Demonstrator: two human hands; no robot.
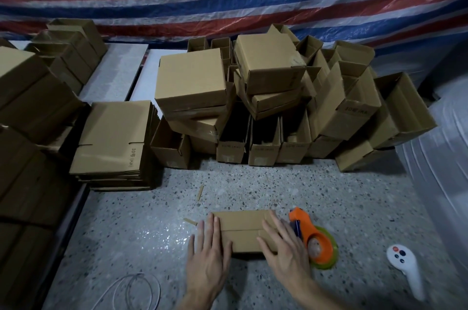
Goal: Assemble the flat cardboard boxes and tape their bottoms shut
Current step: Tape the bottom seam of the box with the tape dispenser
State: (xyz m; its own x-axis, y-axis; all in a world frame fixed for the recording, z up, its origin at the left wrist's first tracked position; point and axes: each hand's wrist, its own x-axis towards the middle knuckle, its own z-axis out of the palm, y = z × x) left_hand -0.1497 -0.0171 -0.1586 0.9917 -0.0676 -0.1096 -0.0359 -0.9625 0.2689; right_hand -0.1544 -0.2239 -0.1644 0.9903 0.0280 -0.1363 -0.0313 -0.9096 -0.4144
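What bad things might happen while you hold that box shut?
1. The left hand and right hand press the box flaps flat. Lifting one hand to fetch the tape dispenser may let the flaps spring open.
2. The dispenser lies right beside the right hand, so a careless grab could nick a finger on its cutter.
3. The pile of finished boxes behind is stacked unevenly and might tumble forward.

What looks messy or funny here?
The pile of made-up boxes at the back is jumbled: several lean or lie tipped instead of stacked square. Two small cardboard scraps lie loose on the floor near the closest box.
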